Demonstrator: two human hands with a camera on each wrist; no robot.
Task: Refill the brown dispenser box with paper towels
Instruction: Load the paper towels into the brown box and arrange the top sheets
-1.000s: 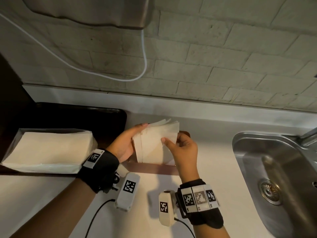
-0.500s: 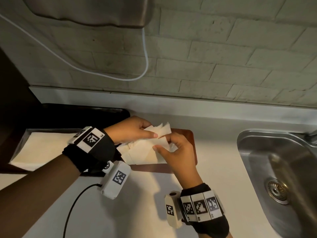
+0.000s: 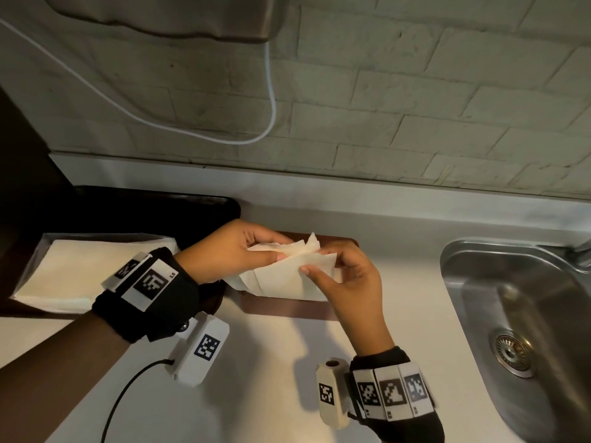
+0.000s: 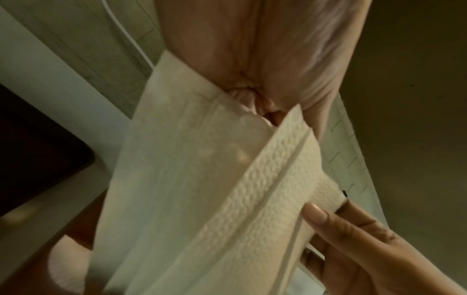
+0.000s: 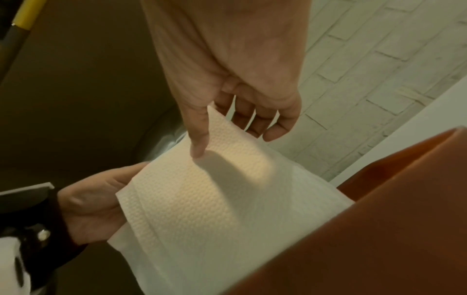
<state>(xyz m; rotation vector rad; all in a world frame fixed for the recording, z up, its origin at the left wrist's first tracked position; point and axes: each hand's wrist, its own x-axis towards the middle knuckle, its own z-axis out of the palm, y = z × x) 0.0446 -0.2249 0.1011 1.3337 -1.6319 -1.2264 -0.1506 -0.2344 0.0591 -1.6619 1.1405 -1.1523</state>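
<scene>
Now the towels (image 3: 287, 276) have tipped from upright to nearly flat, half into the box (image 3: 287, 310) on the table, left hand (image 3: 230, 251) and right hand (image 3: 348, 279) both pinching them; seating comes next.

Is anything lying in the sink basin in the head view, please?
No: the sink shows only bare steel and its drain, while the paper towels are held over the brown box.

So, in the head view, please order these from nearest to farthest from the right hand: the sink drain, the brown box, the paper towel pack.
1. brown box, just under the right hand
2. sink drain, to its right
3. paper towel pack, far left
</scene>
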